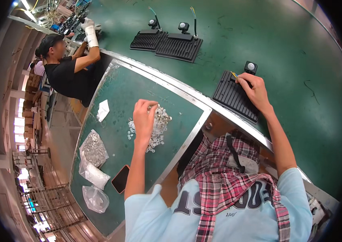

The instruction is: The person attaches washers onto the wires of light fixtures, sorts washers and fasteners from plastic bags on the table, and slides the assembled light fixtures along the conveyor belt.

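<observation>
**Right hand (252, 89) on the wires (233, 74), left hand (143, 119) at the loose parts (161, 127)**

Head view. Your right thumb and forefinger are closed in a pinch on the thin coloured wires, at the upper end of a black finned panel (235, 99). Panel lies flat on the green bench (267, 32), near its metal edge; it sits beneath your hand and stretches down toward you, left of your wrist. A black sensor head with a white dome (250, 67) stands just beyond your knuckles.

Your left hand is over the side table (185, 121), at the upper left of the heap of small white and metallic pieces. Fingers curled, tips near the thumb; cannot tell whether a piece is between them. That hand is well apart from the panel.

Nearby: dark phone (120, 178) beside your left forearm; clear bags (94, 147) farther left; white paper scrap (103, 110) above them. Two more finned panels (179, 47) touch or overlap up the bench, each with an upright cable. A co-worker (68, 72) in black at far left.
</observation>
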`<state>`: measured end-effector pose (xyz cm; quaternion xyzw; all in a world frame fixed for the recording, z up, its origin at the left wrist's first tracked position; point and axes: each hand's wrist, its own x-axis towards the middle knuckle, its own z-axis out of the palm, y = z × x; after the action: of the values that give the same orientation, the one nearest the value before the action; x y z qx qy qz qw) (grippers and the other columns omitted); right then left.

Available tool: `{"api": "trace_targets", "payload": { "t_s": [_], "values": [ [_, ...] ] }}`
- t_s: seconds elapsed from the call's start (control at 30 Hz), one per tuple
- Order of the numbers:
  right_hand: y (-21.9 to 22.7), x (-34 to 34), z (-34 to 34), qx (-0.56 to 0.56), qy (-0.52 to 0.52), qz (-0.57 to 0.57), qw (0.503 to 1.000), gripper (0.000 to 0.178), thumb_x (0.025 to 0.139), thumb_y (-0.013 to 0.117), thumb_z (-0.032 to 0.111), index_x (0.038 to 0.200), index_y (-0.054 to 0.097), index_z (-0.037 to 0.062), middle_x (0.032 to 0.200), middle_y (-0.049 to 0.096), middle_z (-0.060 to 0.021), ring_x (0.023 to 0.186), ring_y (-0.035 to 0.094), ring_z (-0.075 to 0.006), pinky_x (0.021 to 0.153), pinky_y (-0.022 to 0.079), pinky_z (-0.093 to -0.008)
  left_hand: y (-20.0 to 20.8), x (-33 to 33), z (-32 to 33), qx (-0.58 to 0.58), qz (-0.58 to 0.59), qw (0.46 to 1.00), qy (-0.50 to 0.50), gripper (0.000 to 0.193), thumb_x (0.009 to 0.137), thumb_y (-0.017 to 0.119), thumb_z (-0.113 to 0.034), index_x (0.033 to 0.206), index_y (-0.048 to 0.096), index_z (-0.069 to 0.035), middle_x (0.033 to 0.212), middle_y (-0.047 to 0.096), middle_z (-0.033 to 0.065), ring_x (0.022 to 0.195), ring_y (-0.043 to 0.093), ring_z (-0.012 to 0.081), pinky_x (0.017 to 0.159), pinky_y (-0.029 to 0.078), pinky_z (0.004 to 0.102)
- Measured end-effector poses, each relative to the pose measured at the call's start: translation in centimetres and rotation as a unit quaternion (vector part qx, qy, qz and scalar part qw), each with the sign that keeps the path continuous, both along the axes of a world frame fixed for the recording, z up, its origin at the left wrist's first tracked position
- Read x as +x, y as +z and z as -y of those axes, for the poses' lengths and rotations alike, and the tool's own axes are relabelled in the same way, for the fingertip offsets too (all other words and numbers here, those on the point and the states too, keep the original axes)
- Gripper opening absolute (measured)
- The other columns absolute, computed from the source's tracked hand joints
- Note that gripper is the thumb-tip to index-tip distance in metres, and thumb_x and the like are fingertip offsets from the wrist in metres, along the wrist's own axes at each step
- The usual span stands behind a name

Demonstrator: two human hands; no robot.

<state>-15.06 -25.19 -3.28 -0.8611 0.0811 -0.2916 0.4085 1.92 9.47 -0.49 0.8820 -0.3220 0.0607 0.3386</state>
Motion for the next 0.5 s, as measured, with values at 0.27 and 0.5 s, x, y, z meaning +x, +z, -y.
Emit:
{"api": "trace_targets", "payload": {
  "t_s": [0.27,0.5],
  "values": [
    [-0.2,-0.1,-0.4,0.004,-0.007,-0.006,1.0,0.019,0.094,0.057,0.016,0.09,0.067,-0.0003,0.083,0.069,-0.0106,0.076,0.066,-0.0274,0.071,0.05,-0.0343,-1.8,-0.6,-1.5,0.094,0.034,0.995,-0.008,0.012,0.081,0.071,-0.008,0.092,0.072,-0.003,0.092,0.056,0.0089,0.09,0.055,0.0263,0.079,0.046,0.0375],
    [0.0,-0.3,-0.3,0.001,-0.012,-0.013,1.0,0.017,0.093,0.057,0.015,0.09,0.067,0.0013,0.084,0.069,-0.0111,0.075,0.066,-0.0282,0.07,0.05,-0.0358,-2.1,0.8,-1.5,0.075,0.023,0.996,-0.033,0.011,0.082,0.069,-0.006,0.092,0.07,-0.002,0.091,0.058,0.0106,0.089,0.057,0.0266,0.079,0.047,0.0373]
  ]
}}
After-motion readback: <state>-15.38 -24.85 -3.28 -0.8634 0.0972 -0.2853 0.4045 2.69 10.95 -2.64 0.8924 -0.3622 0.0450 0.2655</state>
